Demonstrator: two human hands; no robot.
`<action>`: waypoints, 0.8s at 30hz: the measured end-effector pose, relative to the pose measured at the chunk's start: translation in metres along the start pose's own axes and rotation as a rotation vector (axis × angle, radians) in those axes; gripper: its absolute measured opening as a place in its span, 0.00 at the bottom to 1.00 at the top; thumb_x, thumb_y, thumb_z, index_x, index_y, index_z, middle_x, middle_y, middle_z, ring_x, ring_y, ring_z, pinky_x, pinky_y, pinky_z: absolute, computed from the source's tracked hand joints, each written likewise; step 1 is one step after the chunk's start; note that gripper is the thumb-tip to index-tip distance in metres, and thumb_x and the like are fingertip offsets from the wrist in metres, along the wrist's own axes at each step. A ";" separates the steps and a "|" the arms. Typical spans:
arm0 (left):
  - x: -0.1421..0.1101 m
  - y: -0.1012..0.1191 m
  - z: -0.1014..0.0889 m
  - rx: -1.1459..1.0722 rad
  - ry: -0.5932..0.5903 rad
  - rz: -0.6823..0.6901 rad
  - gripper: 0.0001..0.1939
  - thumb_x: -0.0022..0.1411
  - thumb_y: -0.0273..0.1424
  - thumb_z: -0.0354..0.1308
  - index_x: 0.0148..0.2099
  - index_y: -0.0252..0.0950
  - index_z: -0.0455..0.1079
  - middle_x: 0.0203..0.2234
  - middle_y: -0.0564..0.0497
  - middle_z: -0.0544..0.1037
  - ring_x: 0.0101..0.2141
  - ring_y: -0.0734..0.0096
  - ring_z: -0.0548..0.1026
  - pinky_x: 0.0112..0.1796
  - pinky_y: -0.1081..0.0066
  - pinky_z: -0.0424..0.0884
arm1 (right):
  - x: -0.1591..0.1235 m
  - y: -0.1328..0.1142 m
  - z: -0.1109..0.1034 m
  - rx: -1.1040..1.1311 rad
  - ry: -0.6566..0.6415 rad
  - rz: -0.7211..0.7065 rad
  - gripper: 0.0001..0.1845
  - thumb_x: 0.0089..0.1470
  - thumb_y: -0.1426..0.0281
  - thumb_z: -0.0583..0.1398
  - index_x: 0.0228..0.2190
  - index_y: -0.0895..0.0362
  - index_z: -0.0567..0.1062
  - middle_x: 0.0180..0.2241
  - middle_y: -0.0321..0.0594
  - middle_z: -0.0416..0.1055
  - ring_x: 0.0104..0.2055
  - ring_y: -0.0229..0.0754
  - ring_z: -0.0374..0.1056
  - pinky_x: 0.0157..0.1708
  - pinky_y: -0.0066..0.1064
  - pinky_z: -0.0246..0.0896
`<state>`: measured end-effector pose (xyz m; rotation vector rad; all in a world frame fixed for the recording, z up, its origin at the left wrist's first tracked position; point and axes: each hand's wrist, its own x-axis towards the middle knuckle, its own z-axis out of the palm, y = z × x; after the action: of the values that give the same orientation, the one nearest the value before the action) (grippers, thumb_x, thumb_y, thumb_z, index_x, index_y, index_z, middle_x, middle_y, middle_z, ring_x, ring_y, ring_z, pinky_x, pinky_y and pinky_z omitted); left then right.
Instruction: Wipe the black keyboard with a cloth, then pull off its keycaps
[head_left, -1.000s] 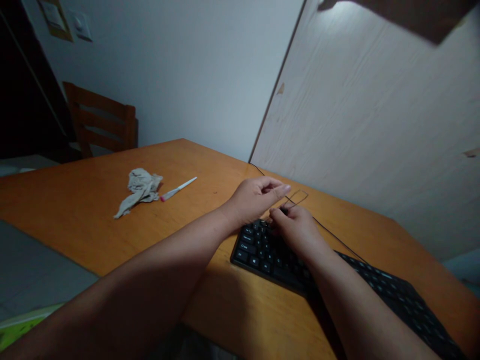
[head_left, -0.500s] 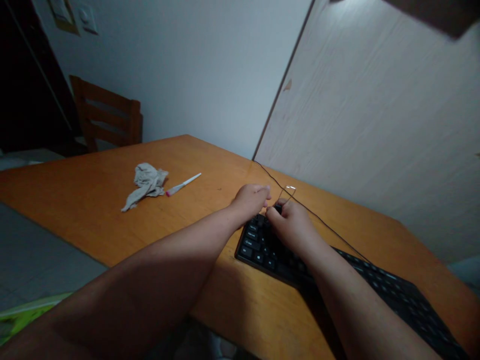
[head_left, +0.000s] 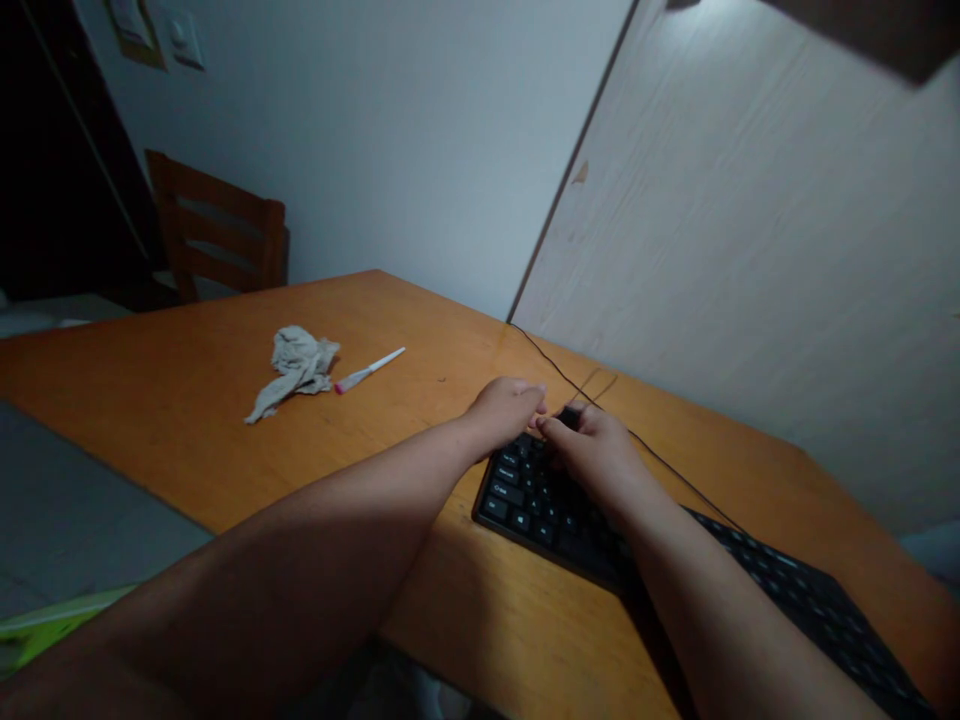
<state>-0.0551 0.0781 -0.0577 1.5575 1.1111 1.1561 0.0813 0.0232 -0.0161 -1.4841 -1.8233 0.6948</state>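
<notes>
A black keyboard (head_left: 517, 505) lies at a slant along the table's near side, partly under my right forearm. My right hand (head_left: 589, 445) is closed around the black handle of a keycap puller (head_left: 571, 416), just above the keyboard's upper left part. The puller's thin wire loops point away toward the wall. My left hand (head_left: 504, 410) is at the keyboard's top left corner, its fingers curled close to my right fingertips. Whatever those left fingers hold, if anything, is hidden.
On the wooden table (head_left: 352, 300), a crumpled grey cloth (head_left: 300, 360) lies left of a white brush (head_left: 371, 370) with a pink tip. A thin black cable (head_left: 675, 465) runs behind the keyboard to the wall. Beyond the table stands a wooden chair (head_left: 221, 225).
The puller's wire loops have swung right and look thinner and more spread. Both hands stay close together over the keyboard corner. The view has shifted slightly.
</notes>
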 end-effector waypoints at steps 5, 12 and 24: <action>-0.002 0.002 -0.002 0.083 -0.030 0.028 0.21 0.63 0.43 0.47 0.31 0.33 0.73 0.22 0.50 0.75 0.25 0.71 0.72 0.28 0.72 0.65 | 0.005 0.004 -0.001 0.039 0.035 0.022 0.14 0.50 0.59 0.60 0.23 0.57 0.72 0.17 0.34 0.68 0.19 0.37 0.62 0.20 0.28 0.51; -0.004 0.000 -0.001 0.169 -0.024 0.061 0.23 0.64 0.45 0.45 0.33 0.34 0.74 0.21 0.51 0.75 0.25 0.70 0.72 0.29 0.71 0.65 | 0.004 0.012 0.003 0.067 0.091 0.007 0.12 0.50 0.62 0.59 0.22 0.57 0.72 0.18 0.34 0.69 0.20 0.37 0.63 0.21 0.27 0.51; -0.010 0.005 0.000 0.144 0.022 -0.008 0.26 0.65 0.49 0.44 0.36 0.35 0.74 0.21 0.51 0.75 0.24 0.68 0.73 0.28 0.70 0.65 | 0.003 0.004 -0.006 0.223 0.163 0.159 0.10 0.47 0.64 0.59 0.20 0.57 0.70 0.17 0.36 0.70 0.18 0.38 0.63 0.18 0.28 0.54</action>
<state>-0.0564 0.0676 -0.0547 1.6520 1.2376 1.1105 0.0883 0.0271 -0.0146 -1.5002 -1.4668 0.8011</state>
